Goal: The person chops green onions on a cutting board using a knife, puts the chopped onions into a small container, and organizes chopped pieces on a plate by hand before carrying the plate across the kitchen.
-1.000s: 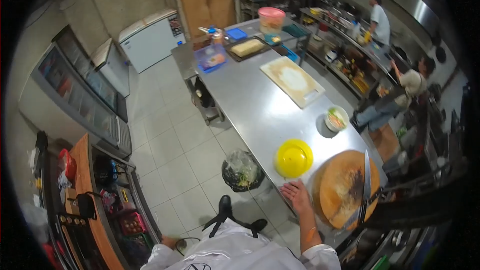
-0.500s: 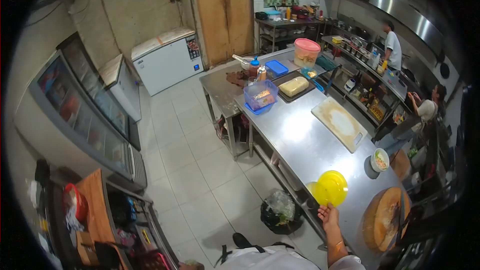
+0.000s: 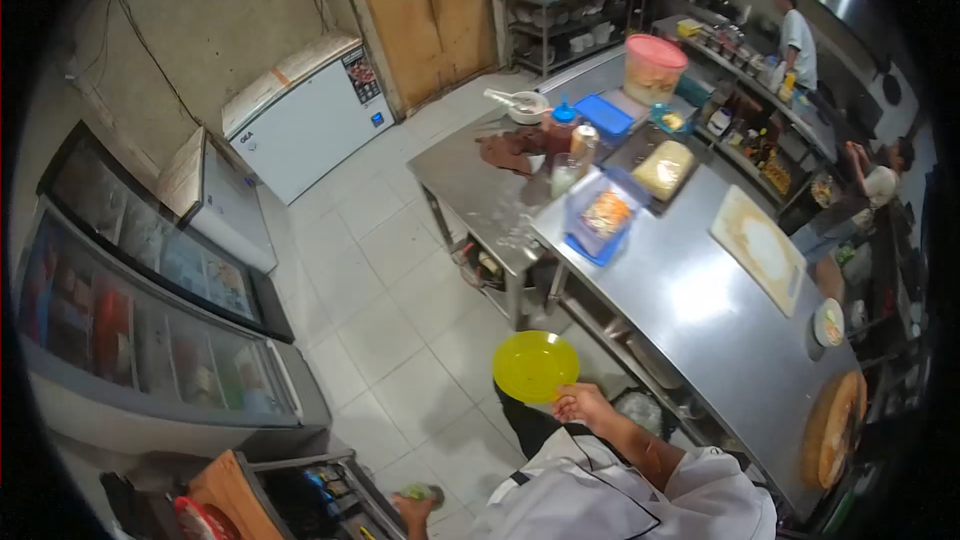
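My right hand (image 3: 583, 406) grips the rim of a round yellow plate (image 3: 536, 366), out in front of me over the floor. At the bottom of the view, my left hand (image 3: 412, 515) is closed around a small greenish thing (image 3: 424, 493), too blurred to name. Right of the plate runs the steel table (image 3: 650, 275). On it stand a clear box of shredded orange and white food (image 3: 606, 212), a wrapped pale block on a dark tray (image 3: 664, 170), a white cutting board (image 3: 758, 250) and a small bowl of food (image 3: 828, 323).
Glass-door fridges (image 3: 150, 290) line the left side, near a low shelf (image 3: 240, 500). Behind the tiled floor (image 3: 370, 280) stands a white chest freezer (image 3: 305, 120). A round wooden block (image 3: 835, 430) sits at the table's near end. Two other people (image 3: 798, 45) are at the far right counter.
The yellow plate has moved left in my right hand, from over the steel table to over the floor. My view has turned, and my left hand with the greenish thing shows more.
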